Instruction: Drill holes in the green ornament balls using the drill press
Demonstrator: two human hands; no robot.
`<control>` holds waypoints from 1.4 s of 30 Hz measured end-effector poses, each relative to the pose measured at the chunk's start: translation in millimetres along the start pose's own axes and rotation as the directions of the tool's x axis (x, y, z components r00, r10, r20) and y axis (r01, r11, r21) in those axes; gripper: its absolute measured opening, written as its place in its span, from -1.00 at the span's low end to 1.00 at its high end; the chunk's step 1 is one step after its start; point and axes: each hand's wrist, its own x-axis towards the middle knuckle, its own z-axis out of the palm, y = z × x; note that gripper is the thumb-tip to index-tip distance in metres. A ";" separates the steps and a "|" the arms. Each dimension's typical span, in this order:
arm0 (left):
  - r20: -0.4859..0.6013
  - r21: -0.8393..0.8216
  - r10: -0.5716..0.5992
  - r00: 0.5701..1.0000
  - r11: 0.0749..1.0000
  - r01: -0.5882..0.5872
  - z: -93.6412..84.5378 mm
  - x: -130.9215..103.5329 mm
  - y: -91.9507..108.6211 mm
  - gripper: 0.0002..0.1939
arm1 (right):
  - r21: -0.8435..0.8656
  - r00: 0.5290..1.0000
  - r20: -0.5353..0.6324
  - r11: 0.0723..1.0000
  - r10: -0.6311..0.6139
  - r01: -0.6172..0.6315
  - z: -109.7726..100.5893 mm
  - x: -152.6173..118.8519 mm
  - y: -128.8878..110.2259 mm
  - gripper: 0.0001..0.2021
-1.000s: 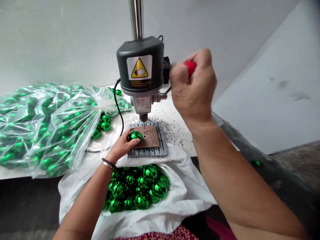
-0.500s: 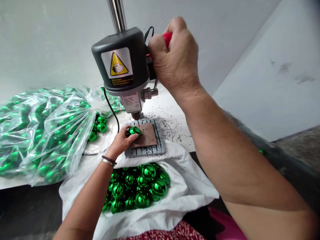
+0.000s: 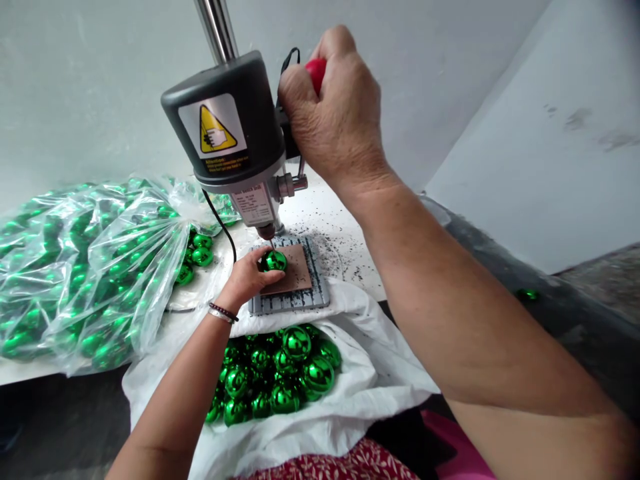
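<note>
A pale gray wall rises behind a white table in soft, even light, as a lighter panel slants at right above a dark, worn floor.

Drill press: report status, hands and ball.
Left hand grips green ball on brown board. Right hand on red knob. Left fingers close to drill bit.

The bench drill's black housing bears a yellow hand-warning triangle and "Attention"; its lower label reads "Bench Drill".
</note>
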 end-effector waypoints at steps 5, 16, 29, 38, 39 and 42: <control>0.068 -0.172 -0.032 0.997 0.984 0.044 7.2 6.5 -6.8 -0.28 | 0.011 1.000 -0.025 1.000 0.003 -0.002 0.5 0.2 0.7 -0.79; 0.084 -0.202 -0.069 0.994 0.976 0.085 12.8 4.3 -2.4 -0.24 | 0.078 0.994 -0.094 0.996 0.052 -0.045 -3.2 -9.6 -4.8 -0.74; 0.049 -0.177 -0.045 0.998 0.983 0.053 21.1 1.0 -5.5 -0.20 | 0.083 0.934 -0.321 0.978 -0.154 0.189 -5.5 -59.2 11.2 -0.88; 0.035 -0.185 -0.039 0.999 0.982 0.044 21.7 -0.2 -5.0 -0.26 | 0.037 0.915 -0.359 0.977 -0.184 0.211 -4.9 -76.4 17.9 -0.86; 0.034 -0.187 -0.039 0.999 0.981 0.045 22.0 -0.1 -5.0 -0.26 | 0.022 0.915 -0.359 0.979 -0.182 0.204 -4.6 -78.7 18.8 -0.86; 0.028 -0.192 -0.034 0.999 0.981 0.039 22.8 -0.1 -5.7 -0.26 | -0.022 0.918 -0.352 0.982 -0.183 0.187 -3.8 -84.7 22.3 -0.85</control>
